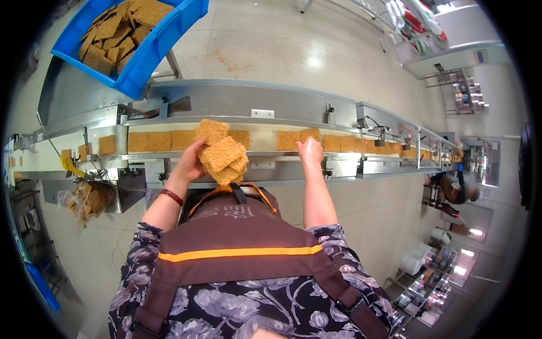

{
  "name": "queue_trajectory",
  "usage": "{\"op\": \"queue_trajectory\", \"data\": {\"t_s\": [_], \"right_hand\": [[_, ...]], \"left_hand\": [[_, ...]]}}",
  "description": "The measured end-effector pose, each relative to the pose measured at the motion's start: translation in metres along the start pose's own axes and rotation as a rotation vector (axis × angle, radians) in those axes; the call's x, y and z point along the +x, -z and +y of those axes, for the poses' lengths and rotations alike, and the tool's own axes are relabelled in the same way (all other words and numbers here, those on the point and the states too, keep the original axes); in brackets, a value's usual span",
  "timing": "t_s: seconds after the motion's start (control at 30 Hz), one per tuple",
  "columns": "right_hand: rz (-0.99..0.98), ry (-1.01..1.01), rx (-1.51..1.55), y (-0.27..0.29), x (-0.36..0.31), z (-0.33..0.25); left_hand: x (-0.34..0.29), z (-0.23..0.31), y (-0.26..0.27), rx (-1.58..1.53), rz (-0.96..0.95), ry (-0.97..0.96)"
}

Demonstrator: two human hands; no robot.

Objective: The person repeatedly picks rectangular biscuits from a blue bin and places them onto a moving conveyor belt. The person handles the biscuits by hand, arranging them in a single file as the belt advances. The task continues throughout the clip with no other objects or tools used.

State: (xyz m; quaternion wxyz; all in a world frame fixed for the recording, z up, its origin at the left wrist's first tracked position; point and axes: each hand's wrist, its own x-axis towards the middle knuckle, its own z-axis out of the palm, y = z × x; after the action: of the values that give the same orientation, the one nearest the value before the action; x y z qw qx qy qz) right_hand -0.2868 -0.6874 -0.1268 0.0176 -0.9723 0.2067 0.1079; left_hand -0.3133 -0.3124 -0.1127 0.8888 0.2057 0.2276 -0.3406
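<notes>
My left hand (192,163) is closed on the side of a loose stack of square, golden-brown crispy cakes (223,155), held over the belt's near edge. The pieces lie unevenly, with one sticking out toward the far side. Over the belt to the right, my right hand (310,151) has its fingers bent in at the near edge of a single crispy cake (309,134), which sits askew to the row. Its fingertips are partly hidden. A row of the same squares (149,141) lies flat on the pale conveyor belt (262,144), running left and right of my hands.
A blue crate (132,79) heaped with broken pieces stands at the far left. Metal rails (220,96) border the belt. Left of me are a yellow-handled tool (70,164) and a clear bag of brown pieces (90,200). Another person (457,189) is far right by the line.
</notes>
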Motion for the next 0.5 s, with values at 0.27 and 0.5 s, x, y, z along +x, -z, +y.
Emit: {"op": "queue_trajectory", "data": {"t_s": [0.27,0.5], "right_hand": [[-0.373,0.325,0.878,0.033,-0.035,-0.117],[-0.055,-0.062,1.516,0.024,-0.009,-0.055]], "left_hand": [[0.034,-0.029,-0.022,0.106,-0.029,0.156],[0.043,-0.045,-0.028,0.164,-0.094,0.163]]}}
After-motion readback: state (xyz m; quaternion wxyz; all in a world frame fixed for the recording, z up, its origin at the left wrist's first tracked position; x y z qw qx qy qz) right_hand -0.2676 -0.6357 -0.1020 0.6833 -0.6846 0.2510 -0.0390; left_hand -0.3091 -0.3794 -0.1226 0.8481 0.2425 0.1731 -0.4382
